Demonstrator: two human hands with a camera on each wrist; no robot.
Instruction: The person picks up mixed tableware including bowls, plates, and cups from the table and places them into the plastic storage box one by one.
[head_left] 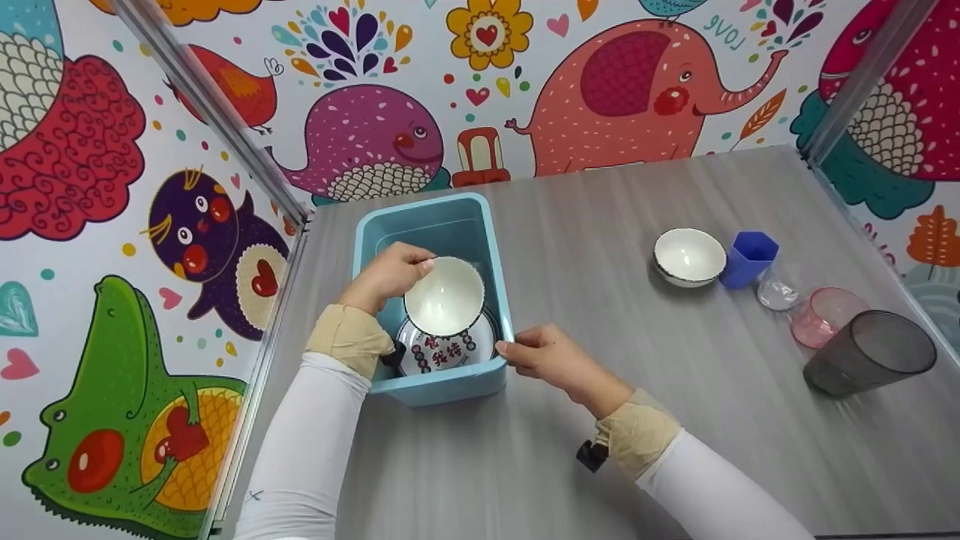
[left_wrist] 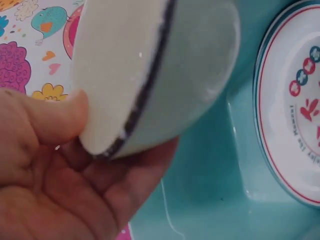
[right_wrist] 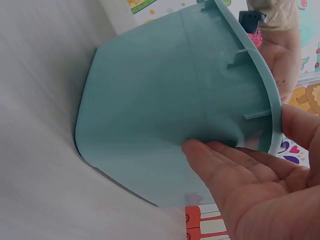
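Note:
My left hand [head_left: 394, 274] pinches the rim of a white bowl [head_left: 445, 297] with a dark edge, thumb inside and fingers beneath. The bowl is tilted inside the opening of a light blue plastic bin [head_left: 448, 391]. Below it in the bin lies a white plate [left_wrist: 292, 150] with red characters and a patterned border, partly hidden by the bowl in the head view. My right hand [head_left: 551, 360] grips the bin's right rim near the front corner. In the right wrist view its thumb is over the rim and its fingers [right_wrist: 200, 155] lie against the outer wall.
On the right side of the grey table [head_left: 585, 465] stand another white bowl [head_left: 688, 256], a blue angular cup [head_left: 750, 259], a small clear cup [head_left: 778, 291], a pink clear cup [head_left: 814, 322] and a tall dark tumbler [head_left: 855, 360]. Cartoon-printed walls [head_left: 600, 97] enclose the table.

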